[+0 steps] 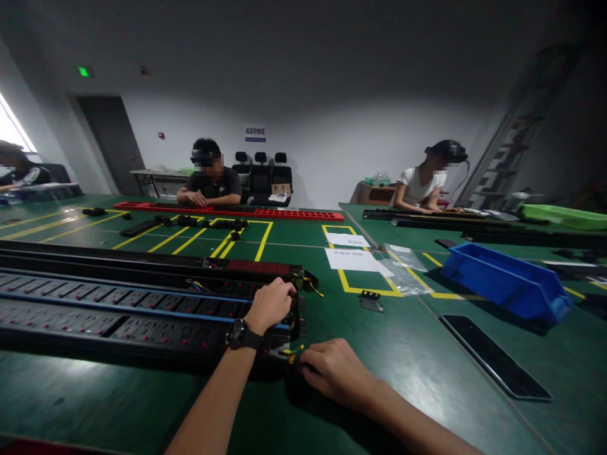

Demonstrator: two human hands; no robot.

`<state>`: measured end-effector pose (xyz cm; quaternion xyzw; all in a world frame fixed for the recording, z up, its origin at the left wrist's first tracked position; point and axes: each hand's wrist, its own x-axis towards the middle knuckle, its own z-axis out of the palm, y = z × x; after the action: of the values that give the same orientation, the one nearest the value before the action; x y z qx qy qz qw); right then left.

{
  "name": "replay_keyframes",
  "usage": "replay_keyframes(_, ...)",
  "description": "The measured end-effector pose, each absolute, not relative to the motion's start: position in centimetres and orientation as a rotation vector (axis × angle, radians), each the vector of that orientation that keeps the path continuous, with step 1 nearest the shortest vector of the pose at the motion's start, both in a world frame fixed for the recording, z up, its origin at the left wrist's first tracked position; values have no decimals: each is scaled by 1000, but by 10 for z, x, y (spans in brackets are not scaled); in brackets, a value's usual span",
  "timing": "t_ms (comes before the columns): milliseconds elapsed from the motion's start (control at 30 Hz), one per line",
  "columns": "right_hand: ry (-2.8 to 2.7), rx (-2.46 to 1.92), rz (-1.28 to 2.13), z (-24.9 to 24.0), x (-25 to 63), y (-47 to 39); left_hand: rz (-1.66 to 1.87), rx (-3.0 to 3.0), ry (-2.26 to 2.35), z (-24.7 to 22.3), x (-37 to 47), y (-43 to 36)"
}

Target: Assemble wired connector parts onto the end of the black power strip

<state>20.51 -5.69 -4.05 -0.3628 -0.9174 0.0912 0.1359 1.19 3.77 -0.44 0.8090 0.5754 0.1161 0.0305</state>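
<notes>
Long black power strips (165,328) with rows of sockets and small red dots lie side by side at the left, a blue strip running between them. My left hand (271,304), wearing a dark watch, rests over their right end, its fingers curled down on the end of a strip. What its fingertips press on is partly hidden. At the nearest strip's end, yellow-green wires (293,352) stick out. My right hand (336,371) has its fingers pinched together at these wires. Another black end piece with a yellow wire (313,283) lies just beyond my left hand.
A blue bin (505,281) and a dark flat phone-like slab (496,357) lie to the right. Paper sheets (355,260), clear bags (405,272) and a small black bracket (371,301) sit ahead. Across the green table, two people work near a red rail (294,214) and black strips.
</notes>
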Motion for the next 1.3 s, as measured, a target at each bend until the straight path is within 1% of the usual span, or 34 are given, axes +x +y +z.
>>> replay_keyframes(200,-2692,-1199,270,-21,238,-47,326,2485,1779,-2,12,38)
replay_keyframes(267,-2624,-1367,251,-13,259,-38,315,2475,1775,0,12,37)
replay_keyframes(367,-2449,-1453,310,-4,280,-24,324,2473,1772,1,11,36)
replay_keyframes(433,-2305,-1387,306,-4,278,-20,344,2476,1770,1,11,37)
replay_keyframes(500,-2271,-1234,297,-7,264,-21,360,2486,1767,0,11,37)
replay_keyframes(567,-2372,-1111,302,-12,244,-26,358,2493,1768,0,11,37)
replay_keyframes(700,-2521,-1014,193,-21,217,-33,328,2498,1778,2,12,36)
replay_keyframes(967,-2240,-1010,166,-40,226,-17,269,2776,1801,19,21,21)
replay_keyframes(1133,-2121,-1098,163,-48,230,-9,94,3082,1592,31,19,1)
replay_keyframes(1300,-1929,-1174,248,-38,242,-7,-14,3211,1430,41,14,-14)
